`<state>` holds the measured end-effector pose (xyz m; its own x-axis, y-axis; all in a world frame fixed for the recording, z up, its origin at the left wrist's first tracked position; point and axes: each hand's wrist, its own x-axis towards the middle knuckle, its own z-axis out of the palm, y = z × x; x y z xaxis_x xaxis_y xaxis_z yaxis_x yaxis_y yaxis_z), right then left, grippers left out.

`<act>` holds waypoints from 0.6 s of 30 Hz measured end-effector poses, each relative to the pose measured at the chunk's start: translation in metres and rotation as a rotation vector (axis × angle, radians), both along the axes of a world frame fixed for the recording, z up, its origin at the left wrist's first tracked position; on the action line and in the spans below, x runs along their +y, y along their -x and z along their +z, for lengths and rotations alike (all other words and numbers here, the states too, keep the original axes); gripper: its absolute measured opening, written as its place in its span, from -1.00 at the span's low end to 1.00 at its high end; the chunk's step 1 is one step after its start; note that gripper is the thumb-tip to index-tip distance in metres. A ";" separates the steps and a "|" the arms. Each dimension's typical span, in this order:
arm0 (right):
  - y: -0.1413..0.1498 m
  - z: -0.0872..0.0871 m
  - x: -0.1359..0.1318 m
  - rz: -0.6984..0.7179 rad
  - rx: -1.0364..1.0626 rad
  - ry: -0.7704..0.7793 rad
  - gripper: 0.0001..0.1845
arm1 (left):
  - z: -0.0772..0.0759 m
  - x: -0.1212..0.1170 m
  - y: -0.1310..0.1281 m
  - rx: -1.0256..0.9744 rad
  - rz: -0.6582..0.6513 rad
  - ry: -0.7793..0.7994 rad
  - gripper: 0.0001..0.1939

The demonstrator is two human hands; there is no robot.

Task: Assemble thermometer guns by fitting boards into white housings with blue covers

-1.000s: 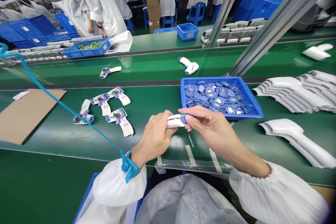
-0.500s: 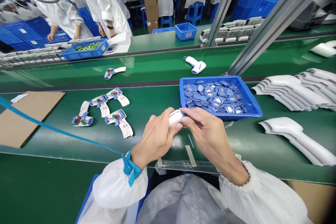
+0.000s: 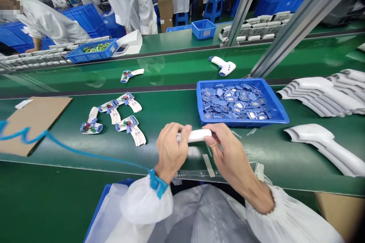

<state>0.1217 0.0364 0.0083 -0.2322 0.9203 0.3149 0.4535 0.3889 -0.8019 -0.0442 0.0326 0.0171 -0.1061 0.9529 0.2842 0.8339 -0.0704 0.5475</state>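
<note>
In front of my chest, over the near worktop, both hands hold a white thermometer gun [image 3: 198,135]. My left hand [image 3: 172,149] is closed round its left end and hides that part. The fingers and thumb of my right hand [image 3: 228,152] pinch its right end. Just beyond my right hand stands a blue bin [image 3: 199,102] of small blue oval parts [image 3: 228,100]. To the left of my hands lie several opened thermometer halves [image 3: 131,127] with wires and green boards showing. A blue strap [image 3: 158,183] with a coiled cord circles my left wrist.
White shell halves [image 3: 319,136] lie at right, with stacked shells [image 3: 322,95] behind them. A cardboard sheet [image 3: 37,121] lies at left. The green belt [image 3: 171,72] carries a white thermometer gun [image 3: 224,66] and an opened half [image 3: 131,74]. A metal post [image 3: 288,30] slants across the right.
The held thermometer gun has turned to lie level between my hands, which are lower and nearer me. Items on the belt have shifted right. Co-workers across the line have changed posture.
</note>
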 end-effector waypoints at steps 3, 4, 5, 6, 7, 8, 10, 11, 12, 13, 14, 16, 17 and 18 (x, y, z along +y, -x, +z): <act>0.002 0.003 -0.008 0.124 -0.084 0.073 -0.78 | -0.016 0.004 -0.004 0.077 0.228 -0.037 -0.46; 0.005 0.003 -0.011 0.134 -0.105 0.076 -0.76 | -0.019 0.007 -0.004 0.107 0.206 -0.037 -0.46; 0.007 0.003 -0.013 0.123 -0.110 0.071 -0.74 | -0.019 0.010 -0.002 0.122 0.160 -0.028 -0.46; 0.009 0.002 -0.014 0.096 -0.098 0.074 -0.73 | -0.018 0.011 0.001 0.124 0.110 -0.004 -0.45; 0.011 0.000 -0.014 0.058 -0.075 0.103 -0.72 | -0.014 0.011 0.004 0.112 0.066 0.032 -0.45; 0.013 -0.002 -0.013 0.019 -0.044 0.163 -0.70 | -0.010 0.010 0.008 0.083 0.029 0.066 -0.46; 0.014 -0.006 -0.008 -0.068 0.047 0.403 -0.63 | -0.003 0.002 0.015 -0.029 -0.042 0.081 -0.58; 0.014 -0.008 -0.004 -0.101 0.103 0.583 -0.58 | -0.001 -0.003 0.018 -0.104 -0.062 0.046 -0.66; 0.014 -0.009 0.000 -0.108 0.156 0.776 -0.52 | -0.002 -0.008 0.020 -0.184 -0.053 -0.013 -0.70; 0.015 -0.011 0.002 -0.081 0.191 0.954 -0.47 | -0.005 -0.012 0.021 -0.260 -0.001 -0.080 -0.69; 0.016 -0.012 0.004 -0.028 0.197 1.072 -0.44 | -0.009 -0.014 0.021 -0.328 0.090 -0.130 -0.65; 0.019 -0.012 0.003 0.080 0.095 1.027 -0.46 | -0.021 -0.010 0.021 -0.442 0.283 -0.148 -0.51; 0.022 -0.012 0.001 0.123 0.011 0.882 -0.51 | -0.026 -0.006 0.021 -0.491 0.342 -0.125 -0.47; 0.025 -0.012 -0.002 0.163 -0.078 0.702 -0.56 | -0.031 0.000 0.021 -0.528 0.372 -0.095 -0.45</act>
<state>0.0966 0.0342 -0.0039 -0.3816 0.8512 -0.3604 0.4994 -0.1382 -0.8553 -0.0657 0.0331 -0.0138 -0.5728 0.7987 0.1845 0.4321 0.1029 0.8960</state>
